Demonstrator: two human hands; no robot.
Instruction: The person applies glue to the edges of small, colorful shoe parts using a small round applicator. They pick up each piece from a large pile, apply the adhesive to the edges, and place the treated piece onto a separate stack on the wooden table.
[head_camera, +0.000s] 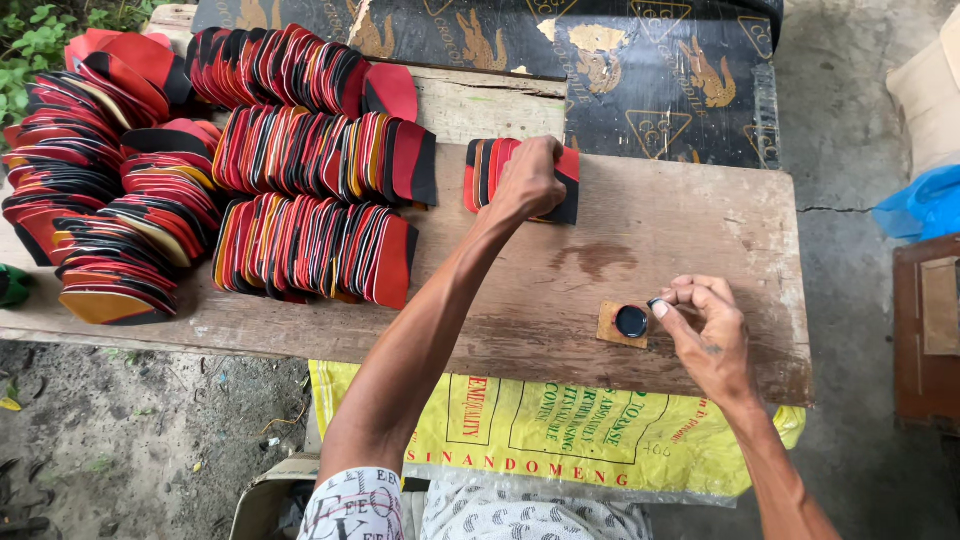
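My left hand (527, 180) reaches across the wooden table (640, 240) and grips a small stack of red, orange and black sole-shaped pieces (484, 170) lying flat near the table's back edge. My right hand (705, 330) is at the front right of the table, fingers pinched together on a small dark tool just right of a round black ink pad (631, 321) that sits on a small tan square. What the pinched tool is cannot be made out.
Long rows of the same red and black pieces (320, 155) stand on edge over the table's left half, with fanned piles (110, 200) further left. A black patterned sheet (640, 70) hangs at the back. A yellow printed sack (560, 430) lies under the front edge.
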